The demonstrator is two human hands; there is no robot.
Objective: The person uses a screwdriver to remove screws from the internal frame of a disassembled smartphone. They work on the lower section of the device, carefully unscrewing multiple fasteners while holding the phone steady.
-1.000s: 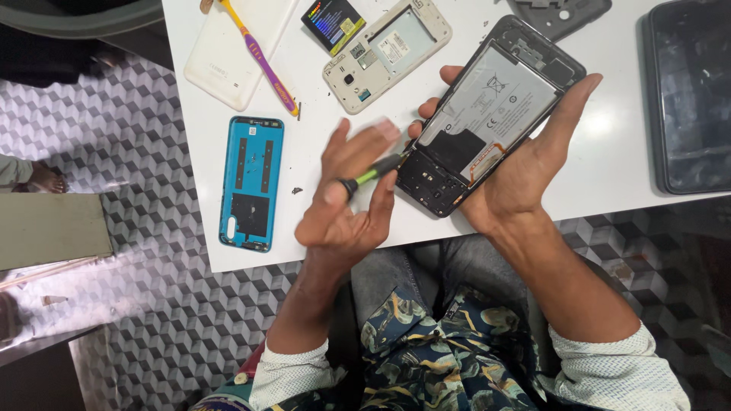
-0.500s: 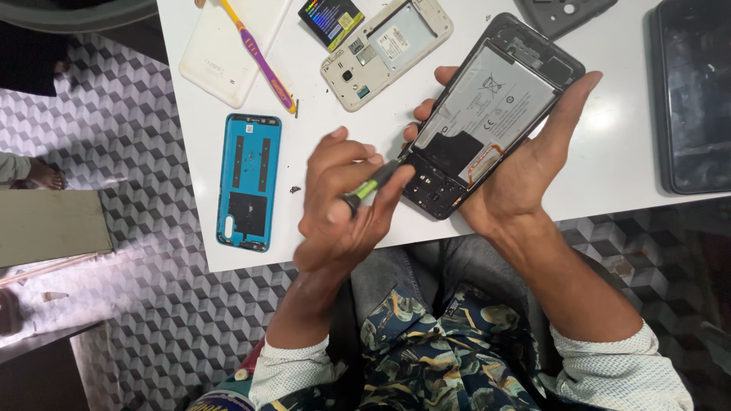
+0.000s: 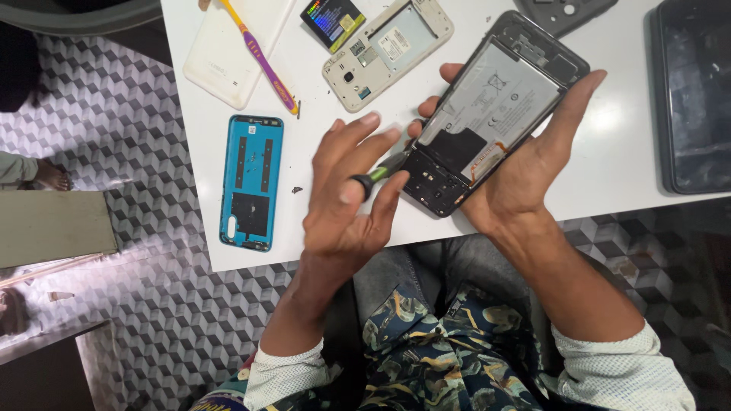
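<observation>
The right hand (image 3: 518,179) cradles the opened smartphone (image 3: 495,122); the left hand (image 3: 346,198) pinches a small screwdriver (image 3: 381,171) at its lower frame, apparently mid-unscrewing; steady tip seating matters.

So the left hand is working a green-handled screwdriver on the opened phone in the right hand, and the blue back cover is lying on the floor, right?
Not quite: the blue back cover lies on the white table, near its front edge, not on the floor, as the head view shows. The rest holds: the left hand works the green-handled screwdriver on the opened phone held in the right hand.
</observation>
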